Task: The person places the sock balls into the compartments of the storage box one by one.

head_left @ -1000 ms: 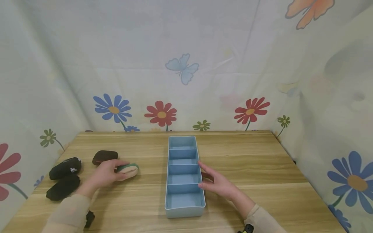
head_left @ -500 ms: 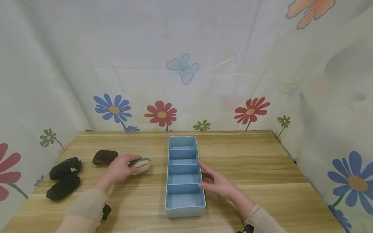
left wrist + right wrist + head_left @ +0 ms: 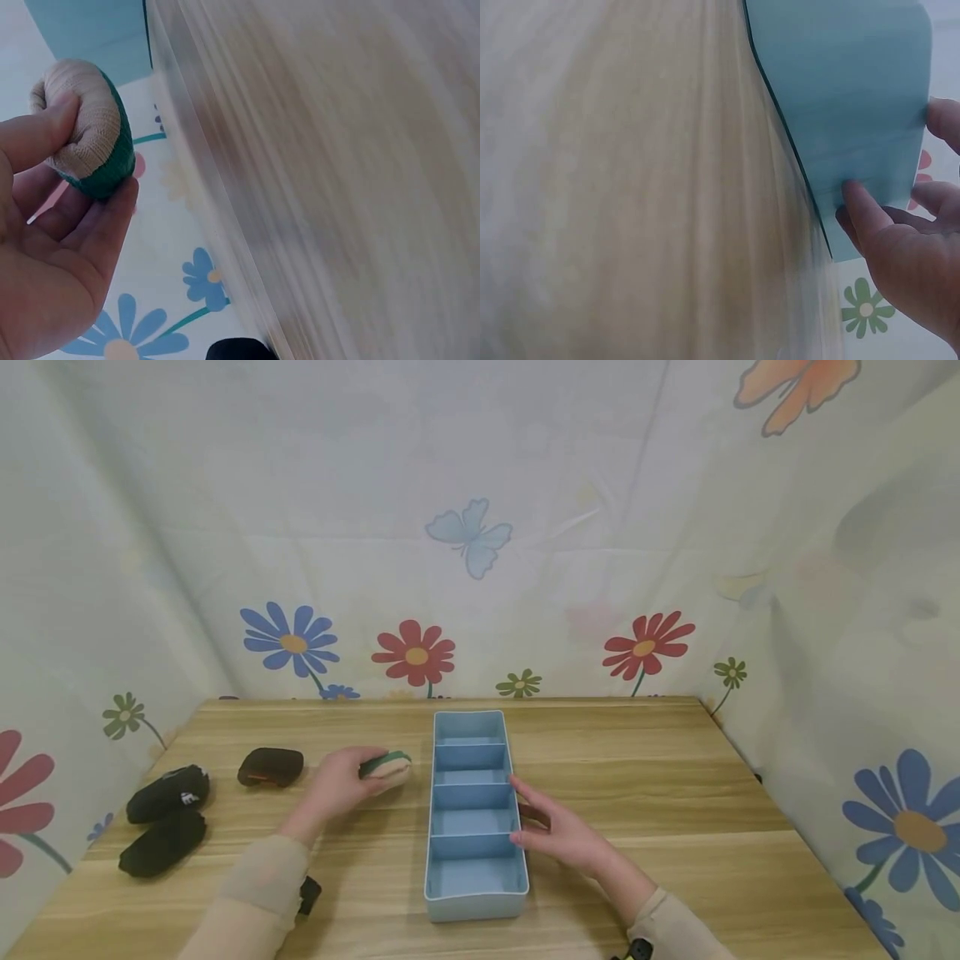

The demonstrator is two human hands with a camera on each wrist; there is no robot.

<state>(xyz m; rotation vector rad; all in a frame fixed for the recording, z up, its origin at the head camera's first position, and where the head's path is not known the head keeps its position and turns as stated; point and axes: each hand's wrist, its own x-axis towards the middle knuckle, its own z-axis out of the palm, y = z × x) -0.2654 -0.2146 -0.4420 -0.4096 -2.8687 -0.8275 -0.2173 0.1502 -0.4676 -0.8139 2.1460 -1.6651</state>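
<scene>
My left hand (image 3: 336, 783) pinches a rolled sock (image 3: 393, 765), beige with a green side, just left of the blue divided box (image 3: 476, 907). Up close in the left wrist view, the thumb presses the sock's ribbed beige fabric (image 3: 96, 124) while the fingers support its green side. My right hand (image 3: 562, 835) rests against the box's right side, its fingers fairly straight. Fingertips touch the outer wall (image 3: 847, 90) in the right wrist view, with other digits by the rim. The box has several compartments in a row, with nothing seen inside them.
A dark brown rolled sock (image 3: 271, 767) lies behind the left hand. Two black rolled bundles, one with white lettering (image 3: 168, 793) and a plain one (image 3: 162, 843), sit at the table's left. A flower-printed curtain (image 3: 555, 610) borders the wooden table (image 3: 630, 760).
My left hand has carried the beige and green sock rightward and slightly away, closer to the box. The brown sock is now fully uncovered. My right hand and the box have stayed put.
</scene>
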